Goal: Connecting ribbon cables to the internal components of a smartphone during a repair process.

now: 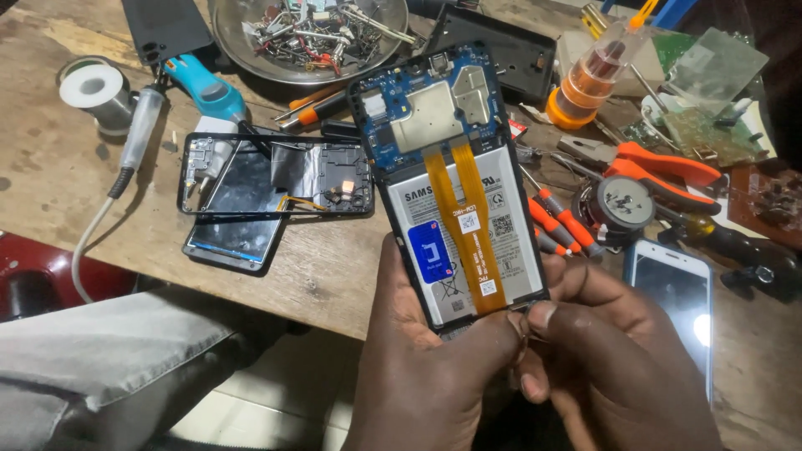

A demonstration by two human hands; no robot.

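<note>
Opened smartphone (pixel 455 179), back cover off, held upright above the near edge of the wooden workbench (pixel 50 167), clamped at its lower end between both hands. Left hand (pixel 426 367) wrapped around the lower left corner, thumb lying along the left side of the frame. Right hand (pixel 610 351) closed on the lower right corner, thumb and forefinger pinched together at the bottom edge, just below the foot of the two orange flex cables (pixel 468 221); what lies between those fingertips too small to tell. Phone body extending up and away from the grip: white battery (pixel 514 238) with a blue sticker directly above the fingers, blue circuit board (pixel 393 150) with metal shields at the far end.

Left of the phone, flat on the bench: bare black phone frame (pixel 276 175) lying over a second handset (pixel 234 242). Further left, soldering iron (pixel 200 88) with teal handle and a solder spool (pixel 93 88). Behind, round metal dish (pixel 242 58) of screws and small parts. Right of the grip: red-handled screwdrivers (pixel 555 225), orange-handled pliers (pixel 668 171), and a white smartphone (pixel 677 292) face up, close beside the right hand.
</note>
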